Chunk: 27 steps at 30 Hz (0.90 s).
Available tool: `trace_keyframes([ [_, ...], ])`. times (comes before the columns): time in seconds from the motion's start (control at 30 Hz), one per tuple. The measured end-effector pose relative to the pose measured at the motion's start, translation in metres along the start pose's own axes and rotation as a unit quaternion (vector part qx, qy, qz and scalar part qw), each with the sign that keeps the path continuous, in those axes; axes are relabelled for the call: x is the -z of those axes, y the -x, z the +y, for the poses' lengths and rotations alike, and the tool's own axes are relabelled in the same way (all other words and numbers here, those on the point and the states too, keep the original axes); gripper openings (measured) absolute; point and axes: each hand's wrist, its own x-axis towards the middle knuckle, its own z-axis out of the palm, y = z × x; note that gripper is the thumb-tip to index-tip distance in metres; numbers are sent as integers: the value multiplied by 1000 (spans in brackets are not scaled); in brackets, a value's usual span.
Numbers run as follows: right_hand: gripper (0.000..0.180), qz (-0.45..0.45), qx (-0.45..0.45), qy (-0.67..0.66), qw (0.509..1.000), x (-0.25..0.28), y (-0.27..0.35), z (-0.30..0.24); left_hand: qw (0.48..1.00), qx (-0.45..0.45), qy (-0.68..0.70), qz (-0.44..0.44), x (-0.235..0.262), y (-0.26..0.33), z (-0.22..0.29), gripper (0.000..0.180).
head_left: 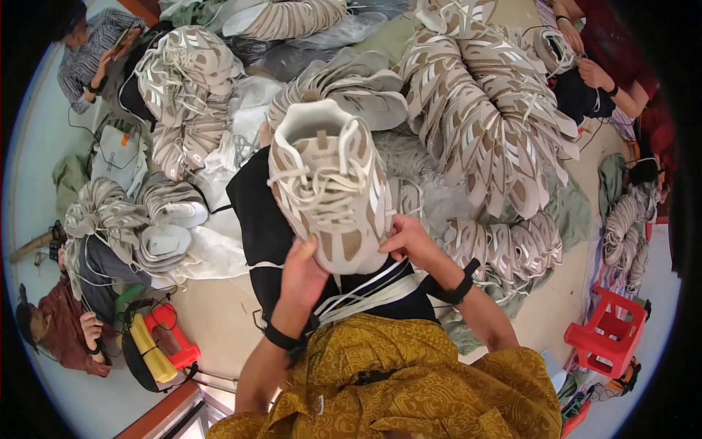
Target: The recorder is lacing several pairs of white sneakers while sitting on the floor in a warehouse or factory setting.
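A beige and white sneaker upper (pixel 333 194) is held up in front of me, toe toward me and padded collar away. White laces run across its front. My left hand (pixel 301 276) grips the left side of the toe, fingers mostly under it. My right hand (pixel 411 241) pinches the right side of the toe, thumb on top. Both hands are closed on the upper, and its underside is hidden. Several loose white laces (pixel 369 298) lie across my lap below the toe.
Large stacks of similar uppers (pixel 490 110) rise ahead and to the right, with another stack (pixel 186 84) ahead left. White plastic sheeting (pixel 219 245) covers floor at left. A red stool (pixel 607 329) stands at right. Other people sit left (pixel 69 325) and far right (pixel 610 55).
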Motion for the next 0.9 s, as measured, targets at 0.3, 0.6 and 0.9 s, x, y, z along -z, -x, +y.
trace_keyframes([
  [0.3,28,-15,-9,68,998,-13,5,-11,997,40,-24,56,-1,-8,10,44],
  [0.6,26,-30,-20,81,996,-22,24,-8,995,-34,-78,-43,-14,-37,66,40],
  [0.9,25,4,-53,92,994,-14,19,-3,979,-181,96,-17,-17,-103,68,32],
])
